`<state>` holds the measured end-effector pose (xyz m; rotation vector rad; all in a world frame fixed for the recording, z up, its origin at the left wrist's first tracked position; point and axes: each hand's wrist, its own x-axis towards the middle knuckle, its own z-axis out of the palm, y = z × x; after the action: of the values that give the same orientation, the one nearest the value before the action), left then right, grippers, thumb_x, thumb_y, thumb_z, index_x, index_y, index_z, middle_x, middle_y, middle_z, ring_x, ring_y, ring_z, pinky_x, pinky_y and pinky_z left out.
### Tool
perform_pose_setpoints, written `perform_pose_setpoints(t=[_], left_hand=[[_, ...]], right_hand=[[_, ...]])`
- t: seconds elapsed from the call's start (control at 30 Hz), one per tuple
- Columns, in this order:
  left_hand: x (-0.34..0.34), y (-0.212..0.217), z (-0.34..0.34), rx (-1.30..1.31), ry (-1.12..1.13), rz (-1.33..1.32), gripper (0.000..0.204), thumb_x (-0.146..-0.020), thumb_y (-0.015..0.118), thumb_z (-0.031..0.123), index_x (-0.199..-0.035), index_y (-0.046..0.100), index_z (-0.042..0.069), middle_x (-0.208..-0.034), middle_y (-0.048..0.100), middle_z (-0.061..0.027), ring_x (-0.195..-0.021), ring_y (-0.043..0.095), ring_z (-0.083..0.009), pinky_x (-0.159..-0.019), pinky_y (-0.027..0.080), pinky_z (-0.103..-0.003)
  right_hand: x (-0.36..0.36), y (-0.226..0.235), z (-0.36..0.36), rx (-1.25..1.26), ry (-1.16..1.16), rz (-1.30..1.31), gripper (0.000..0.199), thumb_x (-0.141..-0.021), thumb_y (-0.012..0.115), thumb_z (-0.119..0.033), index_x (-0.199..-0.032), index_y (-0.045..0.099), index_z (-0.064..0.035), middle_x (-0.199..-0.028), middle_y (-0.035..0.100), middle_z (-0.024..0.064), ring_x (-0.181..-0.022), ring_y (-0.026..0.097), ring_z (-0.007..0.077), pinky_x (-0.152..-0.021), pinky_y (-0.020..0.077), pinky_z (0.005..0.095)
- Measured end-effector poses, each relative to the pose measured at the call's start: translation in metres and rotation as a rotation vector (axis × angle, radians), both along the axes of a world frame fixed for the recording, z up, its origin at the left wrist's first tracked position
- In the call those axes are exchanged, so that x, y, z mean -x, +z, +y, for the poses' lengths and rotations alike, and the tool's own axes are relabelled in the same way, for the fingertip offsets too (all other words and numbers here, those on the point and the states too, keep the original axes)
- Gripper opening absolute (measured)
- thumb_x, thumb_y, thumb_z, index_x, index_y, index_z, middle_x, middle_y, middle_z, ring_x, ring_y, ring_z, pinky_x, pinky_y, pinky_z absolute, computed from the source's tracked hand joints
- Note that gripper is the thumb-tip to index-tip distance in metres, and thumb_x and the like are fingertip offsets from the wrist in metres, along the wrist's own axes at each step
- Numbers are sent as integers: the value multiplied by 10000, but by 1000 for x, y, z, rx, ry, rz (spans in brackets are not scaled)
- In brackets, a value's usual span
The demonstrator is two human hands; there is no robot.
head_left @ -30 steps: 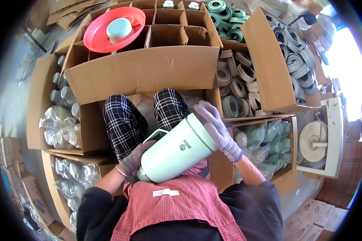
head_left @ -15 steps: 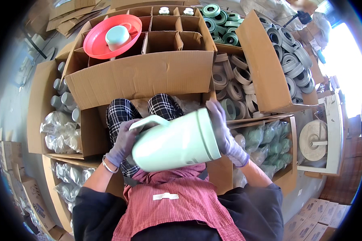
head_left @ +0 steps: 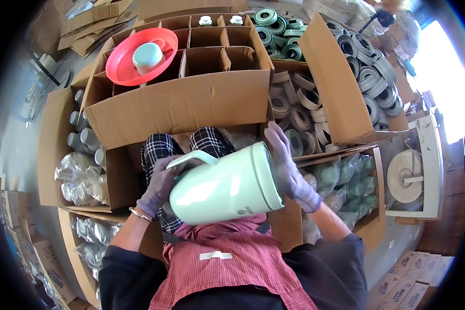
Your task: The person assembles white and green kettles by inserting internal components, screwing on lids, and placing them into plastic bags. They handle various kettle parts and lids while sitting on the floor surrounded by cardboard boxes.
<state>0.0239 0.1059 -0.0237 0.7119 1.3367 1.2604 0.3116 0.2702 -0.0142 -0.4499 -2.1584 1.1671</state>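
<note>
A pale green jug [head_left: 219, 188] with a loop handle lies tilted on its side above my lap, its wide rimmed end to the right. My gloved left hand [head_left: 161, 186] is closed round it at the handle and base end; some of those fingers are hidden behind the jug. At the rimmed end, my gloved right hand [head_left: 290, 173] is held upright with its fingers stretched out and slightly blurred. Its palm faces the rim; whether it touches the jug I cannot tell. What is inside that end is turned from view.
Ahead stands a divided cardboard box [head_left: 181, 95] with a red basin [head_left: 118, 67] on it, holding a pale green cup-shaped part [head_left: 147, 56]. Right are boxes of grey rings [head_left: 380, 72], green rings [head_left: 266, 16] and bagged green parts [head_left: 346, 178]. Left, a box holds bagged pale parts [head_left: 80, 170].
My right hand's fingers have spread and straightened at the rim. The jug has turned slightly, so a dark mark on its side shows more. The view has shifted a little.
</note>
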Motion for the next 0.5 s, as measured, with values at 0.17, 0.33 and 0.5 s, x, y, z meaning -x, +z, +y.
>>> perform_pose_setpoints(t=[0.17, 0.33, 0.5], left_hand=[[-10, 8, 3, -32, 28, 139, 274, -961, 543, 185, -1025, 696, -33, -909, 718, -79, -894, 651, -104, -830, 514, -260], [-17, 33, 14, -633, 84, 982, 262, -926, 576, 220, -933, 665, -26, -967, 718, -141, -982, 675, -239, -899, 508, -344], [-5, 2, -8, -160, 65, 201, 302, -951, 570, 242, -1020, 678, -32, -972, 720, -83, -876, 686, -150, -810, 539, -274]], right_hand=[[12, 20, -6, 343, 133, 59, 723, -960, 427, -591, -1454, 381, -65, -1492, 356, 168, -1420, 297, 299, -1163, 221, 416], [21, -37, -1, 1167, -23, 411, 542, -1002, 524, -399, -1409, 398, -64, -1199, 520, 41, -1090, 544, 158, -962, 462, 315], [29, 26, 2, 363, 17, -143, 849, -893, 479, -675, -1460, 358, -55, -1407, 388, 201, -1317, 376, 331, -1105, 312, 412]])
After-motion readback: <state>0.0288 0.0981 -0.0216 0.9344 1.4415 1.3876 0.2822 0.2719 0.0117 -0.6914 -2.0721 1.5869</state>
